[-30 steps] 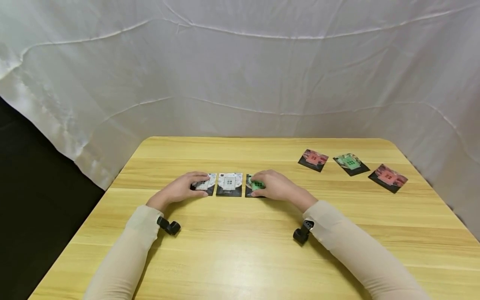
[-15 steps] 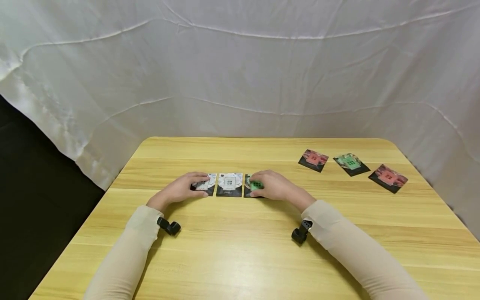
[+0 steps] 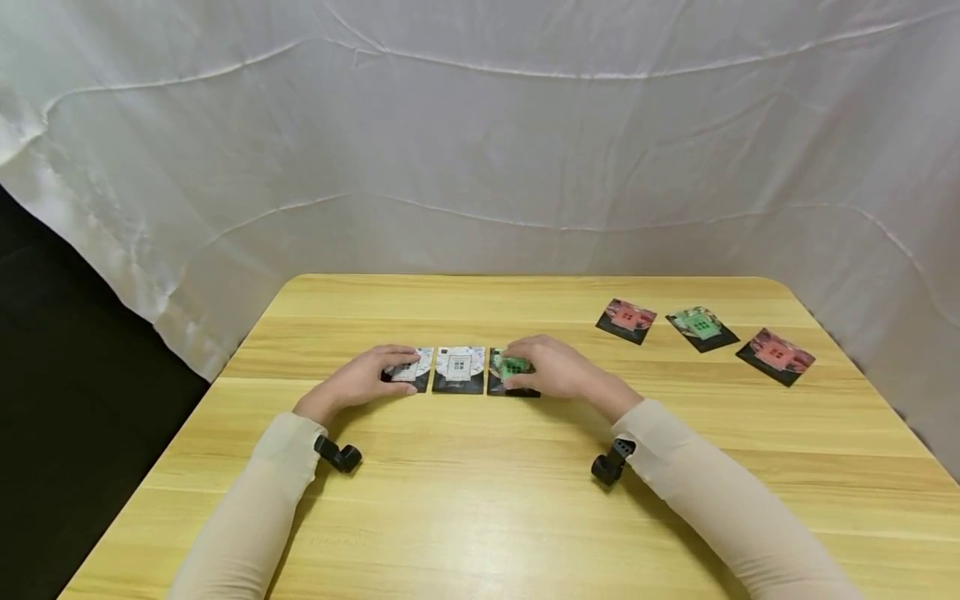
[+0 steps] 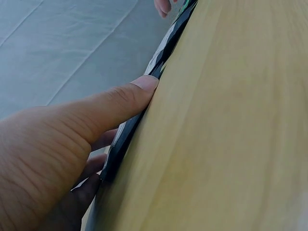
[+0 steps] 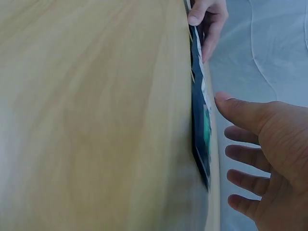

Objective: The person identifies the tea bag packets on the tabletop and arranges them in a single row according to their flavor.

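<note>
Left hand [image 3: 363, 377] is resting on the left white packet [image 3: 409, 370], fingers apart, while the right hand [image 3: 561, 371] is hovering at the near green packet [image 3: 512, 367], fingers apart.

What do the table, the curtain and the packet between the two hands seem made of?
Table: wood or wood-look laminate, slightly glossy; streaky grain, soft reflection.
Curtain: probably smooth fabric; soft folds and creases.
Packet: printed paper or plastic film, unclear which; thin, wavy edge.
</note>
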Demonstrator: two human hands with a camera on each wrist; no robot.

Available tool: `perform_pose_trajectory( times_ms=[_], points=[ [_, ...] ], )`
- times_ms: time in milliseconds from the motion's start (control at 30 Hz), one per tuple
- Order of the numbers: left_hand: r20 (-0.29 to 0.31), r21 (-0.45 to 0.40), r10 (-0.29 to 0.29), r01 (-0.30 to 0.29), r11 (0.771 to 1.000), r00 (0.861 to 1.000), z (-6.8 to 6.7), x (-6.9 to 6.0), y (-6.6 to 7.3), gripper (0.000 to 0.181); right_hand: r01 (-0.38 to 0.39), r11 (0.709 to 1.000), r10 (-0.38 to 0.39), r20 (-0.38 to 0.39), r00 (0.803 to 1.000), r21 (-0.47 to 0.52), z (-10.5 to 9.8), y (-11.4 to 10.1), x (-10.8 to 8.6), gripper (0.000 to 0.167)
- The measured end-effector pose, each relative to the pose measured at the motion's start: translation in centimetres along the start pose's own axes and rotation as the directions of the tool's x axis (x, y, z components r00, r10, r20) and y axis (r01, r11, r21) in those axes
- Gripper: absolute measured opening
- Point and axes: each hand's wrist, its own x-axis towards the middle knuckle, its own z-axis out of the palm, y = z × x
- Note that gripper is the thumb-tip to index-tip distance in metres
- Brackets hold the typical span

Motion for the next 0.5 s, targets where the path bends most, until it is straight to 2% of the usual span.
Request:
perform_pose_trajectory(
  times_ms=[500],
  points=[
    [-0.005, -0.01, 0.011, -0.011, 1.0, 1.0, 0.0, -0.1, -0.1, 0.07, -0.025, 0.999, 0.028, -0.06, 0.998, 0.044, -1.6, 3.4, -2.8, 0.052]
  ],
)
